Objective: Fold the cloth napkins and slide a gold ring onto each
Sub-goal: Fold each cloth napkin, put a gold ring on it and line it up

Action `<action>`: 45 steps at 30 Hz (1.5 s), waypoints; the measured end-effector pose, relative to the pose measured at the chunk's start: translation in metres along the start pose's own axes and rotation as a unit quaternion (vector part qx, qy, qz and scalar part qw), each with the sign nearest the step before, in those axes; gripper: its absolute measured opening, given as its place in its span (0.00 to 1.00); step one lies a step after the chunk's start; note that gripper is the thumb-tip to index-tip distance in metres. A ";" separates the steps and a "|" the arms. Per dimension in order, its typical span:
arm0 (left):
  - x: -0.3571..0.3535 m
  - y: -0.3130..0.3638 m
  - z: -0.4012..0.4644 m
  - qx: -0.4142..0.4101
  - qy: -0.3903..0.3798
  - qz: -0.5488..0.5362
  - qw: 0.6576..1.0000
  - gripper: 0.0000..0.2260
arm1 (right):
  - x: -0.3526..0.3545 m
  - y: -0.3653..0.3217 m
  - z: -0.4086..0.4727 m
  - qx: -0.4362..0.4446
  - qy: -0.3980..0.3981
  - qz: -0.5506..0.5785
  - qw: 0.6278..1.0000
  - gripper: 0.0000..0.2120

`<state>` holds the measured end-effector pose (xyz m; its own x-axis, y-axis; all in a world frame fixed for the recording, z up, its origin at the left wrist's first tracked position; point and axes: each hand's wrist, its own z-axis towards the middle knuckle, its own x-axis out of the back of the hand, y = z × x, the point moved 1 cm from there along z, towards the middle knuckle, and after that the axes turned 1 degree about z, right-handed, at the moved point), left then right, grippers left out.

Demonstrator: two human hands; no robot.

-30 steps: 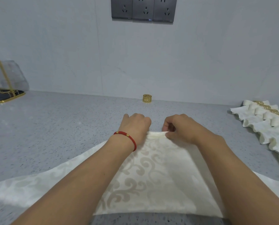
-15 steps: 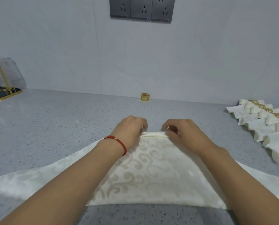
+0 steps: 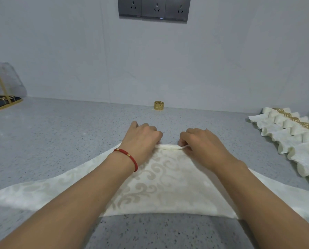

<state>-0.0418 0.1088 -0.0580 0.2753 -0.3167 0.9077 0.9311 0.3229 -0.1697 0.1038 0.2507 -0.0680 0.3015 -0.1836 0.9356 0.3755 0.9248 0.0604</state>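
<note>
Left hand (image 3: 141,139) and right hand (image 3: 202,142) pinch the far tip of the napkin (image 3: 168,184), fingers curled on its first roll. Ring (image 3: 158,105) waits beyond (unused). Finished napkins (image 3: 290,133) lie right.

Cream napkin (image 3: 168,186) with beige scrolls, gold ring (image 3: 158,105), speckled grey counter (image 3: 60,137), red bracelet (image 3: 127,157).

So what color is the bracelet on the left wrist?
Red with small gold beads; the bracelet shows in the head view.
</note>
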 end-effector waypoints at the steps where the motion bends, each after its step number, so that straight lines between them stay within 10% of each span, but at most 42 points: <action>1: 0.001 0.000 -0.002 -0.013 -0.011 -0.007 1.000 0.08 | 0.002 -0.001 -0.001 0.000 -0.013 0.002 1.000 0.09; 9: -0.006 -0.019 -0.008 0.046 -0.075 -0.169 0.982 0.15 | 0.006 0.008 -0.014 -0.067 -0.024 0.149 0.986 0.10; 19: 0.004 -0.014 -0.007 0.039 -0.032 -0.016 0.999 0.09 | -0.001 -0.007 -0.004 -0.042 0.027 0.038 0.998 0.08; 37: -0.016 -0.033 -0.017 0.117 -0.033 -0.180 0.976 0.07 | -0.007 -0.003 -0.014 -0.026 0.002 0.078 0.997 0.10; 45: -0.007 -0.028 -0.014 0.059 -0.030 -0.087 0.994 0.15 | -0.002 -0.007 -0.010 -0.034 0.005 0.055 0.998 0.10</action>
<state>-0.0665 0.0893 -0.0646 0.0938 -0.3241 0.9414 0.9282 0.3704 0.0350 0.1096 0.2415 -0.0734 0.3535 -0.0861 0.9315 0.3974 0.9152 -0.0663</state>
